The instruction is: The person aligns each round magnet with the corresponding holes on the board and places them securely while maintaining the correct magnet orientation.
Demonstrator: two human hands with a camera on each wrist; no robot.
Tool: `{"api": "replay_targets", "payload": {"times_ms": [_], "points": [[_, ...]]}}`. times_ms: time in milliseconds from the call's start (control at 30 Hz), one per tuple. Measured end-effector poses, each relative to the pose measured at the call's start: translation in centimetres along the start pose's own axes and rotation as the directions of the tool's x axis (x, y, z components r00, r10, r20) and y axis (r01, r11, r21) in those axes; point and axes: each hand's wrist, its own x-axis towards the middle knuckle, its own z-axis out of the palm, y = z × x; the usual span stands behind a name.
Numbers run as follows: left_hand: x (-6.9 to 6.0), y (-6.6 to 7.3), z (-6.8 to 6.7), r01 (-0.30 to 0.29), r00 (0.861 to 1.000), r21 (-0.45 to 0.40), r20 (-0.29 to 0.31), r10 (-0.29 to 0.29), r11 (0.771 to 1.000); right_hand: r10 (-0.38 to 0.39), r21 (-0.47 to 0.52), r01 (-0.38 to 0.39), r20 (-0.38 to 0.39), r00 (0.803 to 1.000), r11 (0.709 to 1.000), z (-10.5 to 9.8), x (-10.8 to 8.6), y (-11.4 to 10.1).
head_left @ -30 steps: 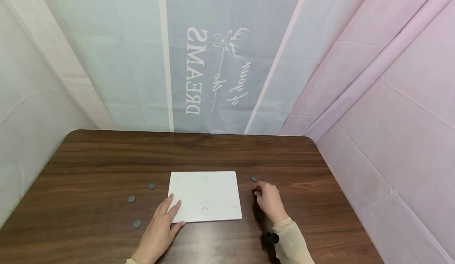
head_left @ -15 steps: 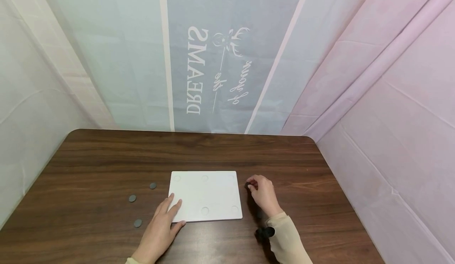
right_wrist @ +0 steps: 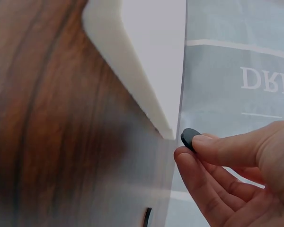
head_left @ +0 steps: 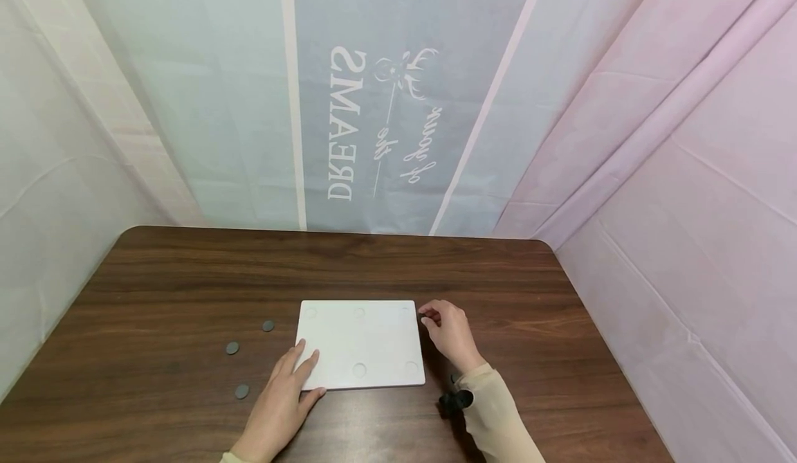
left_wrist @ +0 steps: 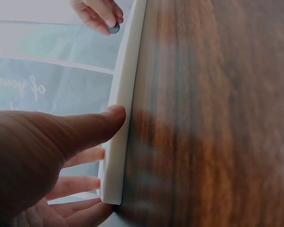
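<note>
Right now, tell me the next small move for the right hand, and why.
Probably ease the right hand slightly left and set its dark disc on the round mark at the far right corner of the white board: the disc is pinched beside that corner, the mark is uncovered, and the left hand rests on the near left corner.

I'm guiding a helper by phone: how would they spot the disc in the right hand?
On the brown table lies a white board. Just beyond its right edge, the right hand pinches a small dark disc between thumb and finger. Unlike the three similar discs lying left of the board, it alone is held.
</note>
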Motion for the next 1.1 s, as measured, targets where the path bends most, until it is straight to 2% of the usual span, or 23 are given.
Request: {"api": "replay_targets", "payload": {"times_ms": [200,467,633,1100], "points": [[0.0,0.0,0.0,0.008,1.0,-0.003,0.0,-0.008,1.0,-0.02,0.018,0.019,0.011,1.0,1.0,0.5,0.6,-0.4],[0.0,0.1,0.0,0.023,1.0,-0.007,0.012,-0.023,1.0,0.011,0.038,-0.012,0.035,0.999,0.999,1.3,1.4,-0.3],[0.0,0.1,0.0,0.028,1.0,-0.009,0.012,-0.028,1.0,0.003,0.059,-0.005,0.043,0.999,0.998,1.4,1.6,-0.3],[0.0,-0.1,0.2,0.013,1.0,-0.009,-0.012,-0.013,1.0,-0.003,0.064,0.0,0.05,0.999,0.998,1.9,2.4,-0.6]]}}
